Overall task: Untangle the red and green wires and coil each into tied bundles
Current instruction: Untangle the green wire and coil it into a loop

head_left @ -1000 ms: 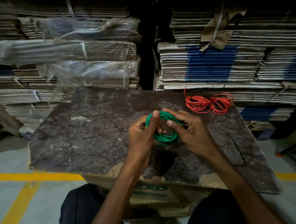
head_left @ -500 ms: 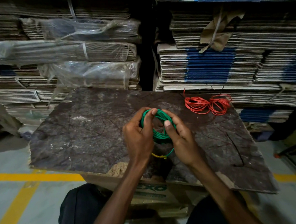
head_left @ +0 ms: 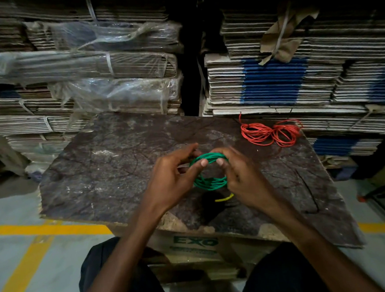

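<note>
You held the green wire coil (head_left: pixel 209 171) above the bench (head_left: pixel 111 165), your left hand (head_left: pixel 171 177) and right hand (head_left: pixel 241 176) each in a clenched grip on it. The red wire (head_left: pixel 270 132) lay beyond the coil, near the bench's far edge.

- Board (head_left: pixel 111 165): lies flat on a printed carton (head_left: pixel 194 246), in front of the seated person's knees.
- Wire coil (head_left: pixel 208 172): held above the middle of the board, between both hands.
- Left hand (head_left: pixel 173 176): at the coil's left side, thumb on its top arc.
- Right hand (head_left: pixel 241 176): at the coil's right side, fingers curled round the strands.
- Loose wire end (head_left: pixel 224 198): hangs below the coil.
- Second wire bundle (head_left: pixel 270 132): on the board's far right corner, well apart from the hands.
- Stacks of flattened cartons (head_left: pixel 273 83): behind the board, left and right.
</note>
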### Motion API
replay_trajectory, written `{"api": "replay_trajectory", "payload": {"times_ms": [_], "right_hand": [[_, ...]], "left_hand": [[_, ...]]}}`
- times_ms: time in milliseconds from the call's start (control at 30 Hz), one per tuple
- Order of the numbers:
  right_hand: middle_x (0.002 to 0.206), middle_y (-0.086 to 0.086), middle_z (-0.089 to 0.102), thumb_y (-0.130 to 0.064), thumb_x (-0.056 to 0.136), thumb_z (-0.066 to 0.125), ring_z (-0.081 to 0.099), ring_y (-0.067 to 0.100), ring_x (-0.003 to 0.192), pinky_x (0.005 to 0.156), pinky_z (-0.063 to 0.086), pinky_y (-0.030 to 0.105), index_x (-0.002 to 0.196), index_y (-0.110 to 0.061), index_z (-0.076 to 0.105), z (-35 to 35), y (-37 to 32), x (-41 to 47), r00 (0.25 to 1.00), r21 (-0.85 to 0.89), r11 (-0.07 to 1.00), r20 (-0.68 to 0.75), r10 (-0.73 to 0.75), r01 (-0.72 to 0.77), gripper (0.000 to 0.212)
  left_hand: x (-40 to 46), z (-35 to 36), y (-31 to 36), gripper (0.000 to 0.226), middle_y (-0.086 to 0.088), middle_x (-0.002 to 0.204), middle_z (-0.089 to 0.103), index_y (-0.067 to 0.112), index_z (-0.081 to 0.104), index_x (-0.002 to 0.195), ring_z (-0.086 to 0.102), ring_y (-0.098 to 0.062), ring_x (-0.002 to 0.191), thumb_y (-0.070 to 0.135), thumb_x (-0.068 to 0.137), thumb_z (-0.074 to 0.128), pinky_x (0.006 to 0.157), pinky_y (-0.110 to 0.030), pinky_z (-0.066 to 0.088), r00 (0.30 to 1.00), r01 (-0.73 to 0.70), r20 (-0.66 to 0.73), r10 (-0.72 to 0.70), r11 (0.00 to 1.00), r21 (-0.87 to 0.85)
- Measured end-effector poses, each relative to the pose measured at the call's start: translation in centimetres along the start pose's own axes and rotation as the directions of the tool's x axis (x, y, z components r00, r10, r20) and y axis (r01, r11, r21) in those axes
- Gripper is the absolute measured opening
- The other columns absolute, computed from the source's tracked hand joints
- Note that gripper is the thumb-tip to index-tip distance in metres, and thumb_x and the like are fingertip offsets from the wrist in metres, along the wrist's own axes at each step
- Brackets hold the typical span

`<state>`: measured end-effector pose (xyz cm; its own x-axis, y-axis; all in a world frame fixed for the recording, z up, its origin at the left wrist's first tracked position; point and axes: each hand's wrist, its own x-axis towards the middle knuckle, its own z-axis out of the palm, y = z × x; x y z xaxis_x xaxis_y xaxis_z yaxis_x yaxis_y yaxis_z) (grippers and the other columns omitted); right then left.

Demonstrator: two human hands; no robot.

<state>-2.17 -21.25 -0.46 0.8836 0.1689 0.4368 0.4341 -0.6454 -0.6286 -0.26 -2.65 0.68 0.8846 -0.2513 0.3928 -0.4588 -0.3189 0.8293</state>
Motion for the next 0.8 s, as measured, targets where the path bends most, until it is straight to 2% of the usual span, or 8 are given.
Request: {"api": "replay_trajectory", "payload": {"times_ms": [67, 133, 267, 333, 433, 533, 667, 800], "right_hand": [[0.106, 0.004, 0.060, -0.020, 0.097, 0.040, 0.059, 0.022, 0.096, 0.082, 0.047, 0.038, 0.115, -0.012, 0.058, 0.0, -0.3, 0.1, 0.997, -0.072, 0.997, 0.071, -0.036, 0.041, 0.027], [0.106, 0.004, 0.059, -0.021, 0.096, 0.040, 0.059, 0.023, 0.096, 0.081, 0.047, 0.039, 0.115, -0.013, 0.057, -0.2, -0.6, 0.3, 0.993, -0.093, 0.994, 0.104, -0.049, 0.059, 0.027], [0.108, 0.000, 0.061, -0.024, 0.096, 0.042, 0.058, 0.015, 0.099, 0.086, 0.044, 0.031, 0.114, -0.015, 0.059, -0.6, -1.4, 0.8, 0.999, -0.039, 0.999, 0.032, -0.023, 0.025, 0.026], [0.109, -0.002, 0.063, -0.028, 0.095, 0.045, 0.058, 0.010, 0.100, 0.089, 0.045, 0.031, 0.114, -0.016, 0.060, -0.3, -1.6, 0.9, 0.996, 0.041, 0.998, -0.071, 0.051, -0.048, 0.026], [0.122, -0.002, 0.061, -0.034, 0.095, 0.047, 0.057, 0.010, 0.112, 0.099, 0.044, 0.033, 0.126, -0.017, 0.054, 0.7, -1.8, 0.5, 0.971, 0.184, 0.975, -0.176, 0.160, -0.127, 0.036], [0.139, -0.002, 0.051, -0.035, 0.096, 0.044, 0.049, 0.006, 0.124, 0.104, 0.038, 0.020, 0.142, -0.015, 0.041, 2.4, -2.5, -0.5, 0.948, 0.303, 0.939, -0.219, 0.233, -0.161, 0.050], [0.115, -0.008, 0.060, -0.032, 0.098, 0.043, 0.055, -0.006, 0.104, 0.088, 0.040, 0.010, 0.127, -0.023, 0.046, 3.5, -2.6, -0.6, 0.900, 0.342, 0.930, -0.351, 0.260, -0.136, 0.030], [0.101, -0.017, 0.060, -0.034, 0.098, 0.044, 0.056, -0.011, 0.093, 0.080, 0.039, 0.007, 0.117, -0.025, 0.051, 3.1, -1.8, 0.0, 0.886, 0.317, 0.936, -0.376, 0.271, -0.152, 0.023]], "left_hand": [[0.5, -0.6, 0.1, 0.042, 0.014, 0.111, 0.068, 0.024, 0.064, 0.123, 0.065, 0.001, 0.098, 0.039, 0.084, 0.067, 0.081, -0.027, 0.055, 0.984, -0.117, 0.161, 0.080, 0.966, 0.233], [0.6, -0.5, 0.1, 0.038, 0.008, 0.103, 0.073, 0.031, 0.061, 0.121, 0.067, -0.004, 0.091, 0.043, 0.086, 0.060, 0.073, -0.034, 0.055, 0.970, -0.148, 0.235, 0.067, 0.925, 0.349], [0.4, 0.5, 0.0, 0.029, -0.002, 0.074, 0.071, 0.031, 0.065, 0.109, 0.068, -0.015, 0.070, 0.043, 0.085, 0.055, 0.057, -0.036, 0.051, 0.998, -0.065, 0.034, 0.056, 0.929, 0.363], [0.6, 1.0, 0.4, 0.024, -0.004, 0.062, 0.063, 0.022, 0.070, 0.094, 0.062, -0.017, 0.058, 0.039, 0.086, 0.056, 0.049, -0.034, 0.044, 0.996, -0.048, -0.054, 0.072, 0.936, 0.349], [1.0, 1.4, 0.7, 0.024, -0.004, 0.072, 0.071, 0.019, 0.073, 0.096, 0.067, -0.016, 0.066, 0.033, 0.086, 0.058, 0.055, -0.037, 0.049, 0.988, 0.002, -0.148, 0.041, 0.959, 0.283], [1.3, 1.7, 0.3, 0.029, -0.003, 0.077, 0.073, 0.017, 0.074, 0.094, 0.069, -0.018, 0.071, 0.038, 0.083, 0.057, 0.060, -0.041, 0.051, 0.966, 0.101, -0.254, -0.042, 0.970, 0.221], [0.3, 2.5, 0.0, 0.031, 0.003, 0.079, 0.075, 0.023, 0.074, 0.101, 0.069, -0.011, 0.073, 0.043, 0.082, 0.058, 0.061, -0.039, 0.054, 0.954, 0.183, -0.261, -0.146, 0.976, 0.122], [-0.6, 2.7, 0.2, 0.029, 0.006, 0.077, 0.074, 0.023, 0.074, 0.103, 0.069, -0.005, 0.070, 0.040, 0.084, 0.059, 0.060, -0.040, 0.055, 0.961, 0.178, -0.224, -0.161, 0.983, 0.056]]}}
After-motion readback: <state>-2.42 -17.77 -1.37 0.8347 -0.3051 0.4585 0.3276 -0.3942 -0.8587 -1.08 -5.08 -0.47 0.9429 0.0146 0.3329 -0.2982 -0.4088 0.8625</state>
